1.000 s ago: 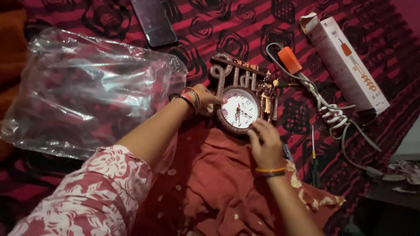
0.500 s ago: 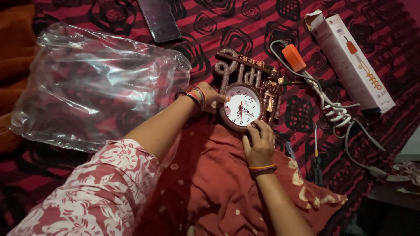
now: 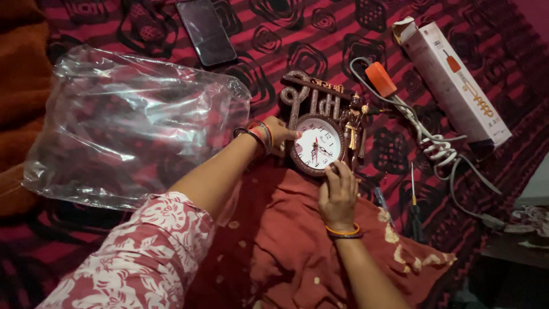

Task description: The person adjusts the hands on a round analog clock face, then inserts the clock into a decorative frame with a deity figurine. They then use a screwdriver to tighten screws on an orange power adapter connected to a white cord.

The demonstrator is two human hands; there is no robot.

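Wall clock [image 3: 318,143]: left hand [image 3: 278,134] grips its left rim, right hand [image 3: 337,191] pinches the lower rim; keep it flat on the bedspread [image 3: 343,34].

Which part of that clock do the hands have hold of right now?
Both hands are on the brown decorative wall clock: left hand at the dial's left rim, right hand at its lower right rim. It lies on the bedspread.

A person's left hand [image 3: 279,135] and right hand [image 3: 338,189] grip the rim of a decorative wall clock [image 3: 318,134] lying on a red patterned bedspread [image 3: 320,34], beside a clear plastic bag [image 3: 131,123].
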